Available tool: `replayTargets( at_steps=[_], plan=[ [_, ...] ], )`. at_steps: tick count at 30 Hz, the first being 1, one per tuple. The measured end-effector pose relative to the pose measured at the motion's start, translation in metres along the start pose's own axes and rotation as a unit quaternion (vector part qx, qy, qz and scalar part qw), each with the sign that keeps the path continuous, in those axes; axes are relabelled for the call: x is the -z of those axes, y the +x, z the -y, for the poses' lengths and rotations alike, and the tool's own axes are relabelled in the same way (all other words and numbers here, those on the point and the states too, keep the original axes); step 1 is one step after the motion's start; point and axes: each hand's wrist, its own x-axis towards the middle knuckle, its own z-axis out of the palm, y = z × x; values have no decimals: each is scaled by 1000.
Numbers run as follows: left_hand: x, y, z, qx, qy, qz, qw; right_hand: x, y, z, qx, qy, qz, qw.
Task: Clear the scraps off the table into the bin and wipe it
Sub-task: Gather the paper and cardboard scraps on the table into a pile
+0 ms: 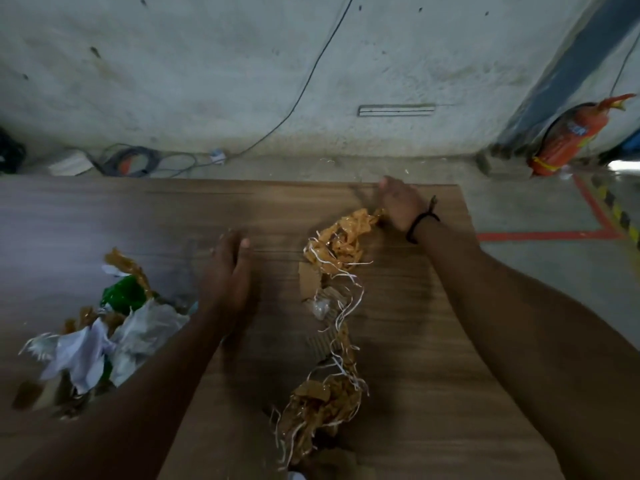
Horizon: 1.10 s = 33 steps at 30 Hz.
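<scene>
The left arm covers part of the white scraps, its left hand flat with fingers together, while the right hand near the table far edge grips brown tape.

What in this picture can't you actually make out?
- Bin: none shows in the head view, so its place is unknown.
- Right hand: its fingers curl away at the table far edge, so whether they pinch the brown tape scraps is unclear.
- Left hand: motion blur hides its grip.
- Left scrap pile: partly hidden by the left forearm.
- Fire extinguisher label: too small to read.
</scene>
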Motion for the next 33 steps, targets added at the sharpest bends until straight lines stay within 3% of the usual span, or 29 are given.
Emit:
replayTargets(
  at_steps=[6,9,12,16,21,26,33],
  plan=[
    [13,-9,16,15,-37,15,999,-64,-53,73,185,-57,140,971],
    [22,-20,15,26,-71,19,997,-65,-68,85,240,-20,169,956],
    [36,-26,8,34,-99,8,994,-52,-43,96,206,23,125,970],
    [52,-38,-7,-20,-96,-9,995,-60,11,110,133,-25,117,984],
    [60,-68,5,-26,-90,1,996,-110,-16,163,261,-147,228,926],
    [60,-84,30,-12,-87,68,994,-136,-65,161,364,-156,355,847],
    [70,-97,26,-43,-44,76,995,-39,-92,89,202,-28,234,951]
  ],
)
